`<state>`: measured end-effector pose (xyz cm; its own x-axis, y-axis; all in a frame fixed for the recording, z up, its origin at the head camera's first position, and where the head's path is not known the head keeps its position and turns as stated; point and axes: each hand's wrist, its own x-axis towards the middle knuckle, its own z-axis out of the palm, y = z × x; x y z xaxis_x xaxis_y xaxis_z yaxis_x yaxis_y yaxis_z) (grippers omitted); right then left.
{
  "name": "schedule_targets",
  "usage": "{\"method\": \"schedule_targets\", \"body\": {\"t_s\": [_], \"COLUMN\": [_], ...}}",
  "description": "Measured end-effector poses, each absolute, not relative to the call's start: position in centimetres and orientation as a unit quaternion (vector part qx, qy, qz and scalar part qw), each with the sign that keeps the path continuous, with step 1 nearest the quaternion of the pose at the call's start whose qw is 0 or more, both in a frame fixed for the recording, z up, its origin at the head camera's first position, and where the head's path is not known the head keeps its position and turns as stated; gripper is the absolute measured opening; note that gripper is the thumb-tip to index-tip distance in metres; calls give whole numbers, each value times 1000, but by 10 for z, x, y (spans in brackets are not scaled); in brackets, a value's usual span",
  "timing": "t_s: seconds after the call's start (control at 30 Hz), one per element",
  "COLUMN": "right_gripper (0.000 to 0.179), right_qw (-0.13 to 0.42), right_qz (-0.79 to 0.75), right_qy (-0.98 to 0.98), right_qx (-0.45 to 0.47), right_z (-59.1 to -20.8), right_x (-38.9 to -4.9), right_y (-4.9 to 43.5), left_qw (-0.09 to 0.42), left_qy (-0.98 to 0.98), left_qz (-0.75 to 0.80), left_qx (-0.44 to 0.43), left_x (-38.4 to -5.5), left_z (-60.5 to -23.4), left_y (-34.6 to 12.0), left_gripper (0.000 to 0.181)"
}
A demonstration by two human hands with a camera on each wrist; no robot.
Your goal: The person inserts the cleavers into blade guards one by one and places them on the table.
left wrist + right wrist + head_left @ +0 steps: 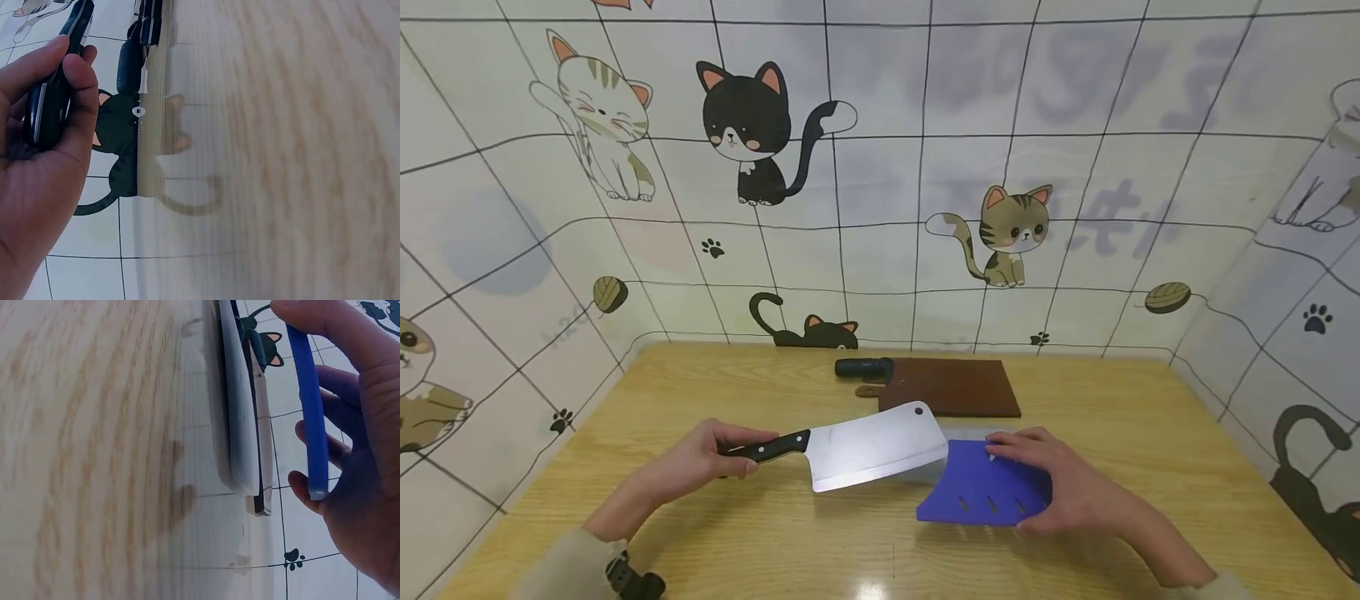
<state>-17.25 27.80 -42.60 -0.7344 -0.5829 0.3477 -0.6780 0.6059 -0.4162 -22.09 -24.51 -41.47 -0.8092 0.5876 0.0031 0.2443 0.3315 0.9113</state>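
Note:
My left hand [722, 454] grips the black riveted handle of a cleaver [876, 450], whose broad steel blade points right above the table. In the left wrist view, the fingers and thumb of that hand [47, 169] close round the handle [50, 115]. My right hand [1067, 483] holds a blue plastic blade cover [985, 487] with slanted slots, thumb on the near edge and fingers on the far one. The blade's end is right beside the cover's curved left edge; whether they touch I cannot tell. The right wrist view shows the cover [310, 412] edge-on.
Behind the cleaver, a brown sheath [951, 387] with a black handle [861, 367] at its left lies at the back of the wooden table [760, 533]. A whitish flat thing [240, 425], partly hidden, lies in front of it. A cat-patterned cloth [880, 183] encloses the table's back and sides.

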Motion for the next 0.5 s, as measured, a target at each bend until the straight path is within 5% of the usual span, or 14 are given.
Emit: {"method": "schedule_targets", "body": {"t_s": [0.5], "right_gripper": [88], "right_qw": [59], "right_qz": [278], "right_qy": [-892], "right_qx": [352], "right_z": [-419], "right_x": [-173], "right_y": [290], "left_qw": [196], "left_qy": [783], "left_qz": [489], "left_qx": [332], "left_x": [-224], "left_z": [-413], "left_y": [-241], "left_gripper": [43]}}
